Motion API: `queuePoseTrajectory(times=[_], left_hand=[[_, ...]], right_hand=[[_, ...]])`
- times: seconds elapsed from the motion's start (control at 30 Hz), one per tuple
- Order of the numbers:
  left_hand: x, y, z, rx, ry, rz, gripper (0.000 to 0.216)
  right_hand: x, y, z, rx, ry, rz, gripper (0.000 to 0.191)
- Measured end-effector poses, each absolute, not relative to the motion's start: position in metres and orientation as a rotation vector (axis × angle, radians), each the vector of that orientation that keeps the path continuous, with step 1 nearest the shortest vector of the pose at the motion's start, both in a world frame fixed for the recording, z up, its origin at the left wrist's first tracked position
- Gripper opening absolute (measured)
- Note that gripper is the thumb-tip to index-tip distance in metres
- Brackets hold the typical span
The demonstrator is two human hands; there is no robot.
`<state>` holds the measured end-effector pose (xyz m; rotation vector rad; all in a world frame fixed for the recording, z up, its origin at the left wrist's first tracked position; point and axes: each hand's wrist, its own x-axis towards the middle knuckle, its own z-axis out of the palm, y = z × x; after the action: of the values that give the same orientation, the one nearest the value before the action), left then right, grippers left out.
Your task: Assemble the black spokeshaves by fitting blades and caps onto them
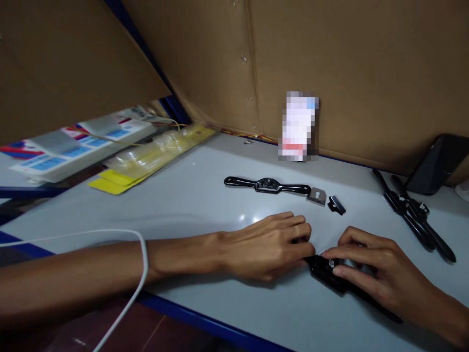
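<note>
A black spokeshave [344, 284] lies slantwise over the tabletop [205, 210], inside its blue front edge. The left hand [273, 247] curls its fingers around one end, that handle hidden beneath; the right hand [373, 264] pinches thumb and forefinger about the silver screw [331, 263] at mid-body. Behind the hands, a strip of smooth pale surface separates them from a second spokeshave body [267, 185], glossy, with a pierced handle. Its tip meets a flat steel blade [317, 196] with a keyhole slot; a small black cap [336, 205] sits just beside. To the right, two further spokeshaves [414, 215] lie close together near a dark leaning device [436, 164]. A pixelated upright panel [298, 126] stands against the brown cardboard wall [351, 63]. At left lie clear plastic sleeves [157, 152] with yellow card, contents indistinct, and white, blue-labelled packages [84, 149]. A white cable [144, 254] crosses the left forearm.
</note>
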<state>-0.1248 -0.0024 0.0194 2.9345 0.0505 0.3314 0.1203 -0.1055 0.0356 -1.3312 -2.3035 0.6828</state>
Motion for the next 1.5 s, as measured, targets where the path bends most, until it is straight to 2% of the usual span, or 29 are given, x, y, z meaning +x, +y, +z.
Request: queuePoseTrajectory(times=[0.2, 0.37, 0.57, 0.7, 0.83, 0.97, 1.27, 1.5], left_hand=[[-0.127, -0.001, 0.018, 2.9, 0.038, 0.367, 0.028], [-0.126, 0.0, 0.018, 2.893, 0.056, 0.365, 0.033], [-0.127, 0.002, 0.018, 2.849, 0.07, 0.39, 0.027], [-0.125, 0.0, 0.018, 2.848, 0.127, 0.366, 0.02], [-0.123, -0.003, 0.019, 2.85, 0.183, 0.312, 0.026], [-0.122, -0.003, 0.02, 2.924, 0.182, 0.236, 0.042], [-0.121, -0.001, 0.02, 2.909, 0.123, 0.246, 0.03], [-0.122, -0.001, 0.021, 2.881, 0.099, 0.222, 0.029]], right_hand=[[0.121, -0.104, 0.037, -1.327, -2.279, 0.805, 0.018], [0.119, -0.104, 0.033, -1.336, -2.284, 0.749, 0.007], [0.111, -0.107, 0.025, -1.323, -2.383, 0.44, 0.019], [0.118, -0.109, 0.036, -1.491, -2.322, 0.648, 0.015], [0.131, -0.112, 0.045, -1.66, -2.433, 0.652, 0.045], [0.133, -0.114, 0.038, -1.642, -2.511, 0.485, 0.041], [0.124, -0.12, 0.032, -1.497, -2.593, 0.266, 0.036], [0.121, -0.12, 0.028, -1.48, -2.617, 0.159, 0.038]])
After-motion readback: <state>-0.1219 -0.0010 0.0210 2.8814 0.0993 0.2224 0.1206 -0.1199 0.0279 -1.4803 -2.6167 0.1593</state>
